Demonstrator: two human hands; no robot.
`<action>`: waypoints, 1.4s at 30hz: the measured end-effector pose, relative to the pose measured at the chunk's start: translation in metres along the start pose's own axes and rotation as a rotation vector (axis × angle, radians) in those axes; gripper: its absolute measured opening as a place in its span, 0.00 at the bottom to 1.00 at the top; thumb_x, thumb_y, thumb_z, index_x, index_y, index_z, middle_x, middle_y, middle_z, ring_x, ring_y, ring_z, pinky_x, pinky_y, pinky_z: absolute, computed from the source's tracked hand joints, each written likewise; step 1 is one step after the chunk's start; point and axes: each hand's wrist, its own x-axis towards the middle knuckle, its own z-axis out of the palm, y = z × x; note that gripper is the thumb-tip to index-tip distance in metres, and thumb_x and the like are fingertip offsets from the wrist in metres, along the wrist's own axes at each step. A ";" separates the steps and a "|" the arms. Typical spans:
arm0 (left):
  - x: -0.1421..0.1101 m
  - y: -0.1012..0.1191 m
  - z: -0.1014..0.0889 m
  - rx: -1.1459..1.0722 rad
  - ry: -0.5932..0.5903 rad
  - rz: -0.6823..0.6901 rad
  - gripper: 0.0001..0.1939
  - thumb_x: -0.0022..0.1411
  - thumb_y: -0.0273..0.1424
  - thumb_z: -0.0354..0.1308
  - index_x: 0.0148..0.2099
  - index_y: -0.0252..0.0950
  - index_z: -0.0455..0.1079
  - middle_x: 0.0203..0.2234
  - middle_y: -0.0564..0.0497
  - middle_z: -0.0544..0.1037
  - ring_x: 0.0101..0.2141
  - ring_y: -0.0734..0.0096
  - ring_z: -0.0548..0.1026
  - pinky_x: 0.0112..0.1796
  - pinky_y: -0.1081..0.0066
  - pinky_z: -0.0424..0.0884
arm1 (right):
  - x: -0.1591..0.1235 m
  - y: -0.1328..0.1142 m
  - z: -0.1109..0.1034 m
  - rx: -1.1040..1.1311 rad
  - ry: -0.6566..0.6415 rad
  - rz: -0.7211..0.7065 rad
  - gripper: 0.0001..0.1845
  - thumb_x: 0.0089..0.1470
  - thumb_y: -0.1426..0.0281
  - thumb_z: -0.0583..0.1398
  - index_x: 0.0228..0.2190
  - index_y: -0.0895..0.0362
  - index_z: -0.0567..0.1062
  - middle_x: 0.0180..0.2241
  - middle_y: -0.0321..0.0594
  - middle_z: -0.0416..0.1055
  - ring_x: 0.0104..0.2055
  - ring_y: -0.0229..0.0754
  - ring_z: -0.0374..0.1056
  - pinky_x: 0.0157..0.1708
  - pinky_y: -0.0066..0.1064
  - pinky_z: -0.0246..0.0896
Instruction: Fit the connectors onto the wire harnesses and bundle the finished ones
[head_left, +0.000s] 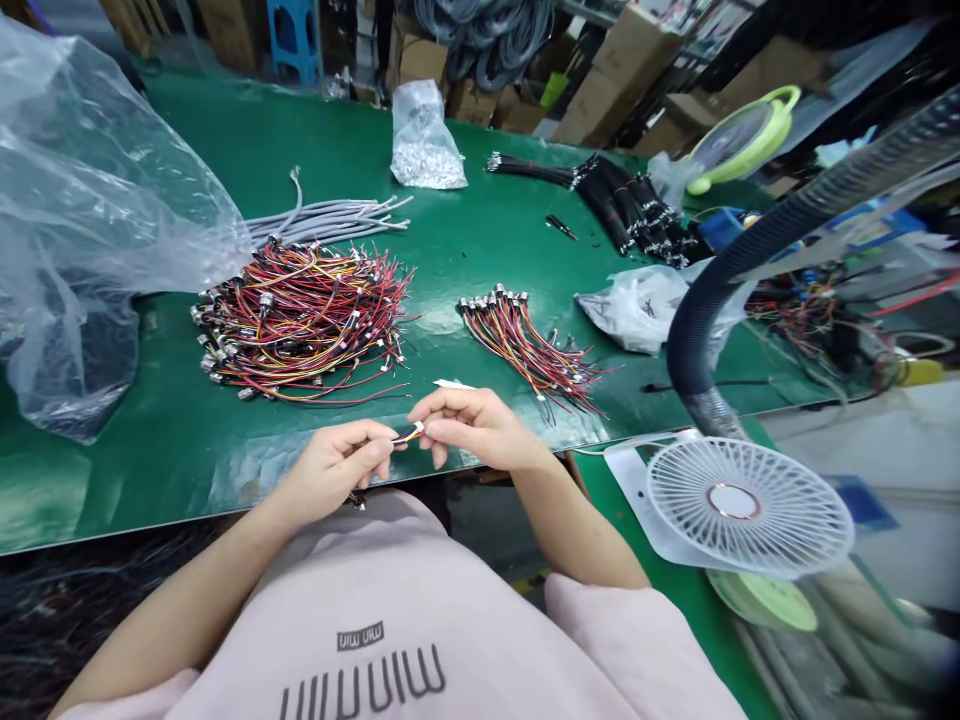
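Close to the table's front edge, my left hand (pixel 341 462) is closed around a short wire harness (pixel 407 436) with black, yellow and red wires. One end of it hangs below that hand, near my shirt. My right hand (pixel 469 425) pinches the small white connector at the other end between thumb and forefinger. Beyond my left hand lies a large heap of wire harnesses (pixel 307 320) with metal round connectors. A smaller bunch of the same harnesses (pixel 525 345) is spread out beyond my right hand.
Grey cables (pixel 330 218) lie behind the big heap. A plastic bag of small parts (pixel 427 140) stands farther back. Clear plastic sheeting (pixel 105 200) covers the left side. Black cable bundles (pixel 622 205), a flexible black duct (pixel 701 310) and a white fan (pixel 750 505) are at right.
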 end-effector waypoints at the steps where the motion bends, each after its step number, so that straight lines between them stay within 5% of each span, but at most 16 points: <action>1: 0.000 0.001 0.001 0.021 -0.007 0.003 0.18 0.63 0.44 0.55 0.33 0.33 0.71 0.22 0.53 0.72 0.18 0.81 0.63 0.19 0.78 0.60 | 0.000 0.001 0.002 0.031 0.037 0.017 0.15 0.55 0.61 0.63 0.37 0.60 0.74 0.26 0.35 0.72 0.22 0.31 0.69 0.24 0.23 0.65; 10: 0.005 0.017 0.009 0.285 -0.108 0.063 0.23 0.67 0.43 0.48 0.25 0.34 0.68 0.18 0.55 0.68 0.19 0.79 0.64 0.22 0.77 0.60 | -0.005 -0.013 0.019 -0.122 0.082 -0.045 0.10 0.55 0.64 0.61 0.32 0.59 0.72 0.25 0.32 0.69 0.22 0.28 0.64 0.22 0.20 0.63; 19: -0.005 0.023 0.012 0.275 -0.163 0.168 0.19 0.66 0.35 0.49 0.24 0.34 0.69 0.18 0.54 0.72 0.20 0.78 0.67 0.24 0.78 0.61 | -0.006 -0.014 0.028 0.092 -0.012 -0.009 0.10 0.50 0.66 0.64 0.28 0.60 0.70 0.22 0.31 0.67 0.19 0.27 0.62 0.16 0.17 0.59; 28: -0.017 0.002 -0.012 0.174 -0.318 -0.053 0.18 0.66 0.37 0.48 0.27 0.33 0.68 0.18 0.53 0.74 0.22 0.76 0.68 0.28 0.76 0.63 | -0.020 -0.021 0.001 0.118 0.183 -0.101 0.10 0.47 0.67 0.67 0.25 0.60 0.72 0.17 0.31 0.69 0.14 0.28 0.62 0.12 0.17 0.56; 35: -0.027 -0.021 -0.035 0.052 -0.428 -0.250 0.21 0.65 0.45 0.51 0.30 0.32 0.68 0.18 0.52 0.73 0.20 0.77 0.67 0.24 0.77 0.61 | -0.028 -0.002 -0.025 0.096 0.343 -0.148 0.11 0.46 0.66 0.68 0.24 0.59 0.73 0.16 0.32 0.70 0.12 0.30 0.62 0.11 0.20 0.56; 42: -0.010 -0.008 -0.011 -0.126 -0.413 -0.253 0.23 0.63 0.46 0.55 0.50 0.32 0.66 0.27 0.51 0.77 0.20 0.80 0.69 0.23 0.78 0.64 | -0.021 0.007 -0.013 -0.007 0.283 -0.052 0.12 0.48 0.65 0.66 0.25 0.59 0.72 0.18 0.32 0.70 0.14 0.30 0.63 0.13 0.20 0.59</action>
